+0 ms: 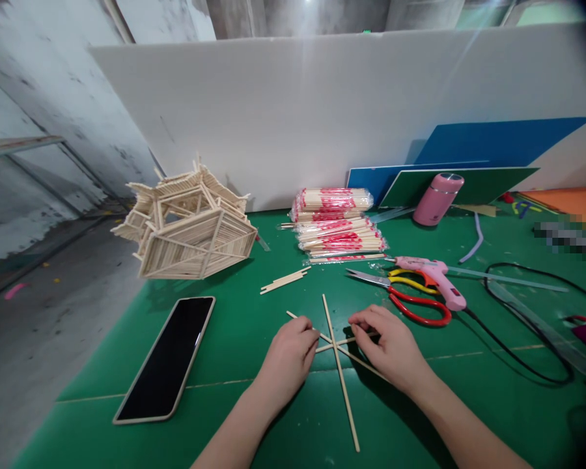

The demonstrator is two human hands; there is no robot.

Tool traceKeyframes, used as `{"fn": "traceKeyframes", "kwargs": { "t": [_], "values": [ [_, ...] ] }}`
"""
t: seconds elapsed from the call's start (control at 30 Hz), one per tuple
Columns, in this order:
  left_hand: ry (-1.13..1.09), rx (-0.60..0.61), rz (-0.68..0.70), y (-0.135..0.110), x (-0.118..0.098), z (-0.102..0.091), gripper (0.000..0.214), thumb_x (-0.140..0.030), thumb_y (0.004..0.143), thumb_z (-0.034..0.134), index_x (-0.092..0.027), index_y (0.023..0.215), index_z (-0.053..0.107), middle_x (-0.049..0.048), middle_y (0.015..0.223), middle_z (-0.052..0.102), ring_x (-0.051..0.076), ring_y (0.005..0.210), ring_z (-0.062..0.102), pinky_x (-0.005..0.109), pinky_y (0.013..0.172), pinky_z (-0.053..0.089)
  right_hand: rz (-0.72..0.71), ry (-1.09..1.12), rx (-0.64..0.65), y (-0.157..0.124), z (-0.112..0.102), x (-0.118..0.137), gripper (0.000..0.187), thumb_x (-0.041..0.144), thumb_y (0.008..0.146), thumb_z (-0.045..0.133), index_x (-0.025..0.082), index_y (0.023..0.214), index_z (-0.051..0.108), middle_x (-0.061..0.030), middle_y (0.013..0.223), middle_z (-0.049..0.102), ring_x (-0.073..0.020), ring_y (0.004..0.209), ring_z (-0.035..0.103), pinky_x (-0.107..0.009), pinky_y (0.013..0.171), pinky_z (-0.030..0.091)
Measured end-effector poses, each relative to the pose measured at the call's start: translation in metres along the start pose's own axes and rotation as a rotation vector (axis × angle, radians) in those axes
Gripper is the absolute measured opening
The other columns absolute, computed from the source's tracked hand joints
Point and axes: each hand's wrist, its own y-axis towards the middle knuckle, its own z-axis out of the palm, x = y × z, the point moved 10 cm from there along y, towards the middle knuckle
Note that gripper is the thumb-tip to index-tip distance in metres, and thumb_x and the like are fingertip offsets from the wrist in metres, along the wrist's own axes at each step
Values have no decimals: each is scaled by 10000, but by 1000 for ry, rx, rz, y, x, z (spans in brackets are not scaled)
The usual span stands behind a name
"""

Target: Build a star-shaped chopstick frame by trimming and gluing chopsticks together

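Note:
Three thin wooden sticks (346, 394) lie crossed like a star on the green table. The longest runs from the far side towards me between my hands. My left hand (289, 352) is closed, its fingertips pinching the left end of one stick. My right hand (388, 345) curls over the right side of the star, thumb and fingers pinching the end of a stick. Parts of the sticks are hidden under both hands. Beyond them lie a few short stick pieces (286, 281).
A stick-built model (198, 241) stands at the back left, near a phone (166, 361). Behind are wrapped stick bundles (342, 234). Red-and-yellow-handled scissors (420, 306), a pink glue gun (442, 277) with black cord (512, 355) and a pink bottle (438, 200) lie right.

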Motion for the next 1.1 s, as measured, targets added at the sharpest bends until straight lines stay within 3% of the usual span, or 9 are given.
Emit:
{"fn": "traceKeyframes", "kwargs": {
  "t": [0.17, 0.33, 0.43, 1.1],
  "values": [
    [15, -11, 2, -1, -2, -1, 294, -182, 840, 339, -150, 780, 624, 67, 765, 537, 154, 707, 508, 252, 632, 410, -56, -15, 148, -3, 10, 14, 183, 285, 756, 528, 244, 923, 591, -18, 812, 561, -175, 784, 510, -317, 689, 390],
    [33, -4, -2, -2, -2, 1, 258, -158, 824, 362, -151, 788, 618, 61, 770, 536, 150, 706, 501, 253, 638, 408, -139, -79, 260, -8, 18, 26, 527, 479, 635, 632, 292, 1116, 525, -52, 1061, 517, -240, 979, 442, -386, 801, 362],
    [42, -1, -10, -2, -2, 0, 260, -159, 825, 359, -152, 780, 615, 57, 760, 531, 149, 698, 495, 255, 635, 405, -166, -132, 260, -8, 21, 28, 649, 564, 560, 645, 302, 1141, 518, -71, 1170, 464, -285, 1065, 380, -441, 861, 315],
    [52, 5, 21, -3, -5, 2, 255, -153, 814, 357, -153, 784, 610, 66, 785, 538, 161, 732, 491, 275, 668, 402, -181, -246, 197, -6, 25, 26, 738, 650, 517, 608, 257, 1136, 529, -88, 1244, 435, -313, 1125, 322, -478, 898, 273]
  ]
}}
